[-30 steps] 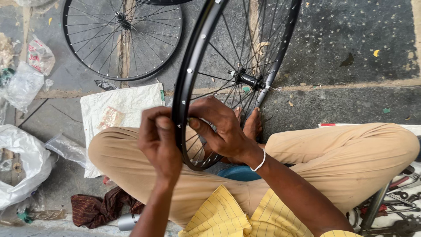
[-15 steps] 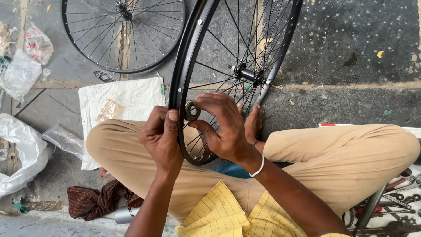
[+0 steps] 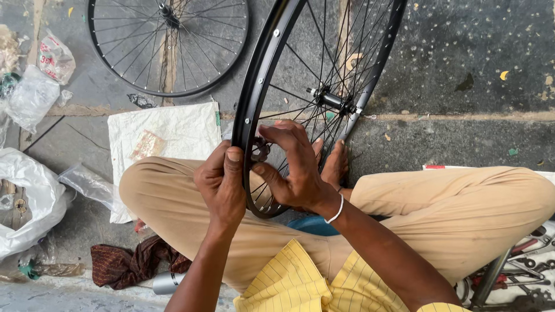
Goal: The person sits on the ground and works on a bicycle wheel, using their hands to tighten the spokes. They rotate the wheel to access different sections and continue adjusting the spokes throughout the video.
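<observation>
Glossy black metal rim (image 3: pixel 254 104), thin wire spokes (image 3: pixel 300 63)

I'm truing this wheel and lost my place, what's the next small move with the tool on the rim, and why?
Probably a small turn of the round tool with the right hand: it sits against the inside of the rim among the spokes, and the left hand grips the rim beside it.

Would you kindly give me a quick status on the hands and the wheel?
Left hand grips black rim. Right hand pinches small round tool at spokes. Nothing blocking.
</observation>
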